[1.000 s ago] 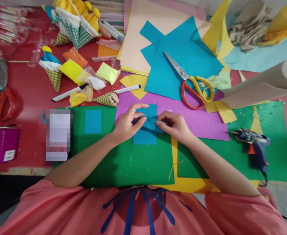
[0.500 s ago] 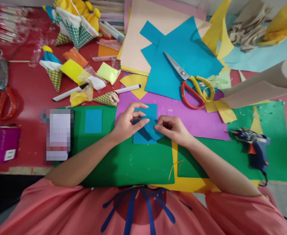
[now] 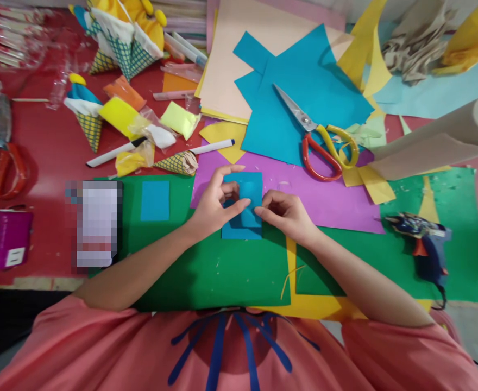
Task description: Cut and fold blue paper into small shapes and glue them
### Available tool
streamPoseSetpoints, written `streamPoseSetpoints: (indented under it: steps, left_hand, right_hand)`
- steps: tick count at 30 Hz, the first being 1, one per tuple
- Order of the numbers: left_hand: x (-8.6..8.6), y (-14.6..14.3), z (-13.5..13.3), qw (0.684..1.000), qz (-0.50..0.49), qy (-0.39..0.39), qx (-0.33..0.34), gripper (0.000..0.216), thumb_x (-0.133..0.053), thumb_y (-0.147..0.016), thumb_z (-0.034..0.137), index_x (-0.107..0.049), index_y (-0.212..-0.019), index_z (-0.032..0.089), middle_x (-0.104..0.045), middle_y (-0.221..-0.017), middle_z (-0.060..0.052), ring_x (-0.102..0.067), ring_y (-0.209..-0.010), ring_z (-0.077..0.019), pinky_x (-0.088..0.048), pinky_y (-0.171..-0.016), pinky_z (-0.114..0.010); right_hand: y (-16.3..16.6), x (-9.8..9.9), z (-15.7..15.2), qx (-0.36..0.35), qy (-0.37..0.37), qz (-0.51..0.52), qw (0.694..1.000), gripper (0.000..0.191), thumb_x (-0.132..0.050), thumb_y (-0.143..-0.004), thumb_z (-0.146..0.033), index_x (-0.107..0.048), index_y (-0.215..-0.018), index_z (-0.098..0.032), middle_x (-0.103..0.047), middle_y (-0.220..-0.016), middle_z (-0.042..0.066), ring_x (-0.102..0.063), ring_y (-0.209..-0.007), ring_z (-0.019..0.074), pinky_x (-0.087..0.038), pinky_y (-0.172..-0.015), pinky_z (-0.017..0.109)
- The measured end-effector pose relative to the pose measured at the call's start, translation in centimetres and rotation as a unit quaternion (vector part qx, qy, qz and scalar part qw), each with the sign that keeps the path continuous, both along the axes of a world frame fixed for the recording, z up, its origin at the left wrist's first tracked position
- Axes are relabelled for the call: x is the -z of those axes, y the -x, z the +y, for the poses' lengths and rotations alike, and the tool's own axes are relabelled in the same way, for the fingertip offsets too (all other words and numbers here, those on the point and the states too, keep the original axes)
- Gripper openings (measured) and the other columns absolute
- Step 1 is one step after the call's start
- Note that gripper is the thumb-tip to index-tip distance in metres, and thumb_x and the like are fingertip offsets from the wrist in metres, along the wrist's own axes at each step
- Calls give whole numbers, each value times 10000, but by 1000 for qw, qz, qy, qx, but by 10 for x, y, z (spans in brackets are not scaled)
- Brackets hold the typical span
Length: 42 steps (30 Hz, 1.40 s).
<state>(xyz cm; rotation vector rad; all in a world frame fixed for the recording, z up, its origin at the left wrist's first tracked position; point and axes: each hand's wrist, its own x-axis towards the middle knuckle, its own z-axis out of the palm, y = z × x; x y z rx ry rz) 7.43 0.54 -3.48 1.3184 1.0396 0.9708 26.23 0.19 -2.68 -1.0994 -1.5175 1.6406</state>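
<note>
A small blue paper piece (image 3: pixel 250 187) is held between my two hands, above a blue paper rectangle (image 3: pixel 243 233) that lies flat on the green sheet. My left hand (image 3: pixel 217 203) has its thumb across the front of the small piece, its curled fingers partly hidden at the left edge and its index finger raised. At the piece's right edge, the thumb and fingertips of my right hand (image 3: pixel 285 213) are pinched together. Another small blue paper rectangle (image 3: pixel 155 201) lies to the left, apart from both hands.
Red-and-yellow scissors (image 3: pixel 308 125) lie on blue paper (image 3: pixel 300 81) beyond my hands. A glue gun (image 3: pixel 428 244) rests on the right, near a rolled beige sheet (image 3: pixel 434 136). Leftward are a blurred-out phone (image 3: pixel 99 222), a marker (image 3: pixel 214 146) and small cones (image 3: pixel 177 163).
The small blue piece has turned from a slant to nearly upright and now lines up with the rectangle's right edge. My hands stay in almost the same place.
</note>
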Motion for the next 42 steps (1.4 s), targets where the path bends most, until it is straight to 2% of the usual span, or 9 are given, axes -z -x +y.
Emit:
streamPoseSetpoints:
  steps: [8,18,29,35,42]
  left_hand:
    - [0,1,0,999,19,-27,2,562,-698,-773,266,-390,-1242,243,-566,-678,61,-585,-615,-86,-472,-555,-188]
    - [-1,2,2,999,9,-43,-22,446,-659,-803,226,-439,-1192,213,-585,-692,57,-585,-612,-60,-419,-518,-154]
    - [-3,1,3,998,17,-45,-34,361,-658,-779,186,-468,-1085,207,-563,-618,84,-566,-527,-57,-417,-493,-159]
    - [-2,2,4,999,11,-26,-40,373,-651,-792,220,-465,-1115,217,-577,-662,67,-593,-582,-66,-435,-521,-163]
    - [0,3,3,997,10,-62,-50,353,-665,-795,237,-488,-1100,220,-537,-611,76,-569,-551,-73,-457,-535,-187]
  right_hand:
    - [-2,-1,4,0,-4,-3,1000,256,-596,-853,-357,-534,-696,-164,-517,-583,-35,-443,-498,64,-335,-477,221]
    - [-4,0,8,24,30,32,999,286,-651,-819,-401,-538,-696,-169,-535,-560,-41,-459,-475,62,-363,-468,222]
    - [-4,-2,8,6,26,5,1000,329,-628,-822,-455,-533,-703,-163,-545,-577,-30,-464,-485,63,-369,-482,229]
    - [-4,-2,8,-4,14,-6,1000,327,-624,-825,-454,-535,-703,-164,-537,-585,-30,-456,-498,67,-362,-486,232]
    - [-4,-5,8,-18,14,-14,1000,341,-609,-831,-468,-536,-704,-160,-542,-590,-21,-453,-501,72,-362,-492,237]
